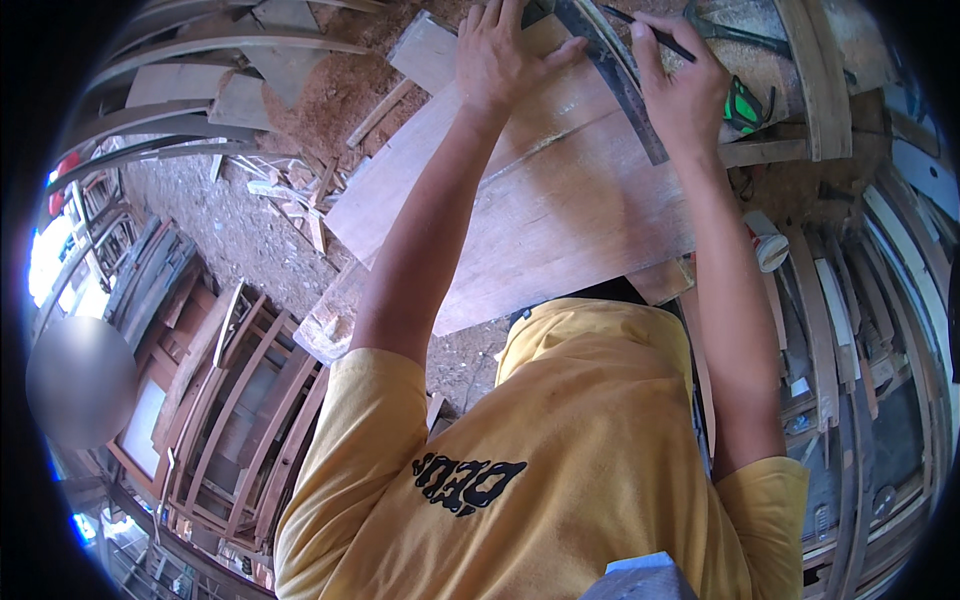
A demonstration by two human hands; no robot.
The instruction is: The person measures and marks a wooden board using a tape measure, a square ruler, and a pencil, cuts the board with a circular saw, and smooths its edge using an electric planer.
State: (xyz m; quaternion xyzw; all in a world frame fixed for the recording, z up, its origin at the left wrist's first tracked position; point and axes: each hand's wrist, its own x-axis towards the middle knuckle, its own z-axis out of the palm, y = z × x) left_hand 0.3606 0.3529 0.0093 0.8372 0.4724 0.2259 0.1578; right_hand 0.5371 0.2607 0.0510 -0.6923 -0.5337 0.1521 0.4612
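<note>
A broad, thin wooden board (560, 220) lies in front of me. Across its far right part rests a dark metal straightedge (625, 100), perhaps one arm of a square; its far end is cut off by the picture's edge. My left hand (497, 58) lies flat on the board with fingers stretched forward and thumb reaching toward the straightedge. On the other side of the straightedge, my right hand (690, 90) pinches a slim black pencil or pen (668, 40), its tip near the straightedge's far part. Beside that hand sits a green and black tape measure (742, 106).
A hammer-like tool (735, 32) lies beyond the tape measure, near a long timber piece (818, 75). Sawdust (330, 110) and wood scraps (310, 205) cover the ground at left. Wooden frames (250, 420) stand lower left; timber strips (840, 330) are stacked at right.
</note>
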